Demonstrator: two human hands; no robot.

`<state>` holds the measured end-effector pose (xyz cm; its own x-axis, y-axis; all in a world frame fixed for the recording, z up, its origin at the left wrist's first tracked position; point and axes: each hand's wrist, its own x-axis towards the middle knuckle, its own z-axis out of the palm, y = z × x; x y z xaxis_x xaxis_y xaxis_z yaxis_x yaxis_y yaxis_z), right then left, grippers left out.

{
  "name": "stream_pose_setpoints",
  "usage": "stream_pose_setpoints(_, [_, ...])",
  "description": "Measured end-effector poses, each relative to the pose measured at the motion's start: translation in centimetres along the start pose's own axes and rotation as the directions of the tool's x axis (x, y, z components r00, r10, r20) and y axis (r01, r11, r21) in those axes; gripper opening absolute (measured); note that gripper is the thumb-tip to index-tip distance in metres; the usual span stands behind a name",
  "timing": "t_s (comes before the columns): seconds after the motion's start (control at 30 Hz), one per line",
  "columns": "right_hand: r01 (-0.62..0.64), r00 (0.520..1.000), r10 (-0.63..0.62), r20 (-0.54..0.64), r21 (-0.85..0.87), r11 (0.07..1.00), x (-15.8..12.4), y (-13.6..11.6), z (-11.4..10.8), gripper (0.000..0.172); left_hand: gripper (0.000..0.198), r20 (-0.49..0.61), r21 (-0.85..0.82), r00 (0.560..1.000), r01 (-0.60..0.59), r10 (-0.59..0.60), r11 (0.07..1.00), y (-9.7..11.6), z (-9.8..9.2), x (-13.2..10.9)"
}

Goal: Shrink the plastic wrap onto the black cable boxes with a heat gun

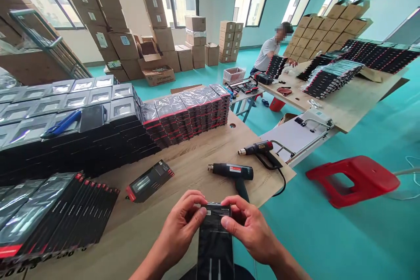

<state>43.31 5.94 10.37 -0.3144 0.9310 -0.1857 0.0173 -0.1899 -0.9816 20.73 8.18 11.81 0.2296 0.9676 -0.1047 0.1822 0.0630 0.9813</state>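
A flat black box [215, 245] in clear film is held upright near the table's front edge, its far end tilted up between both hands. My left hand [183, 225] pinches the box's upper left corner between thumb and fingers. On the upper right corner, my right hand [246, 225] grips with thumb on the face and fingers behind. Just beyond the hands lies a black heat gun [231, 170], with a second heat gun [259, 148] behind it. Another black and red box [149, 181] rests alone on the table to the left.
Wrapped black boxes [59, 214] stand in a row at left, with stacked boxes [187, 113] and a blue tool [64, 123] on boxes behind. A red stool [357, 179] is on the floor at right. A person [265, 54] sits at the far table [344, 105].
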Motion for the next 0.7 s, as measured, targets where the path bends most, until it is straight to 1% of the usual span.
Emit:
stream_pose_setpoints(0.07, [0.001, 1.0, -0.001, -0.002, -0.001, 1.0, -0.2, -0.1, 0.0, 0.037, 0.037, 0.018, -0.02, 1.0, -0.009, 0.009, 1.0, 0.0, -0.1, 0.1])
stream_pose_setpoints(0.13, [0.001, 1.0, -0.001, 0.005, 0.007, 1.0, 0.2, -0.3, -0.2, 0.035, 0.036, 0.036, -0.066, 0.999, 0.02, -0.017, 0.998, -0.3, -0.2, 0.4])
stream_pose_setpoints(0.2, [-0.003, 1.0, 0.003, 0.012, 0.025, 1.0, 1.6, -0.5, -0.5, 0.033, 0.035, 0.027, -0.154, 0.995, 0.095, -0.091, 0.984, -0.7, 0.0, 1.2])
stream_pose_setpoints(0.23, [-0.008, 1.0, 0.008, 0.012, 0.035, 0.999, 2.6, -0.6, -0.7, 0.032, 0.037, 0.02, -0.226, 0.989, 0.145, -0.144, 0.963, -0.9, 0.1, 1.8])
stream_pose_setpoints(0.27, [-0.015, 1.0, 0.015, 0.006, 0.047, 0.999, 3.9, -0.6, -1.0, 0.031, 0.041, 0.03, -0.307, 0.979, 0.199, -0.2, 0.931, -1.2, 0.3, 2.4])
stream_pose_setpoints(0.33, [-0.033, 0.999, 0.034, -0.015, 0.071, 0.997, 6.4, -0.7, -1.6, 0.028, 0.051, 0.111, -0.457, 0.953, 0.3, -0.281, 0.838, -1.6, 0.6, 3.6])
stream_pose_setpoints(0.4, [-0.043, 0.997, 0.049, -0.053, 0.105, 0.994, 7.9, -0.5, -1.9, 0.031, 0.054, 0.2, -0.552, 0.931, 0.364, -0.305, 0.75, -1.8, 0.7, 4.8])
stream_pose_setpoints(0.43, [-0.045, 0.996, 0.055, -0.075, 0.123, 0.991, 8.0, -0.4, -1.8, 0.034, 0.05, 0.199, -0.593, 0.928, 0.369, -0.314, 0.715, -1.9, 0.7, 5.2])
stream_pose_setpoints(0.47, [-0.048, 0.994, 0.062, -0.094, 0.14, 0.989, 7.7, -0.1, -1.7, 0.037, 0.045, 0.158, -0.643, 0.93, 0.352, -0.331, 0.68, -2.0, 0.5, 5.7])
stream_pose_setpoints(0.5, [-0.054, 0.991, 0.072, -0.109, 0.156, 0.986, 7.0, 0.2, -1.5, 0.041, 0.038, 0.084, -0.703, 0.929, 0.311, -0.36, 0.639, -2.1, 0.3, 6.1])
stream_pose_setpoints(0.53, [-0.064, 0.99, 0.085, -0.115, 0.169, 0.983, 6.0, 0.6, -1.1, 0.045, 0.031, -0.003, -0.76, 0.919, 0.255, -0.394, 0.599, -2.2, 0.1, 6.4])
stream_pose_setpoints(0.6, [-0.089, 0.988, 0.111, -0.108, 0.191, 0.978, 3.7, 1.4, -0.3, 0.052, 0.021, -0.158, -0.834, 0.88, 0.124, -0.448, 0.538, -2.4, -0.5, 6.9])
stream_pose_setpoints(0.63, [-0.091, 0.988, 0.113, -0.103, 0.201, 0.975, 2.7, 1.8, 0.1, 0.054, 0.018, -0.218, -0.851, 0.86, 0.065, -0.462, 0.522, -2.5, -0.7, 7.1])
stream_pose_setpoints(0.7, [-0.07, 0.99, 0.095, -0.109, 0.217, 0.974, 1.3, 2.4, 1.0, 0.059, 0.018, -0.295, -0.86, 0.83, -0.014, -0.473, 0.51, -2.7, -1.0, 7.3])
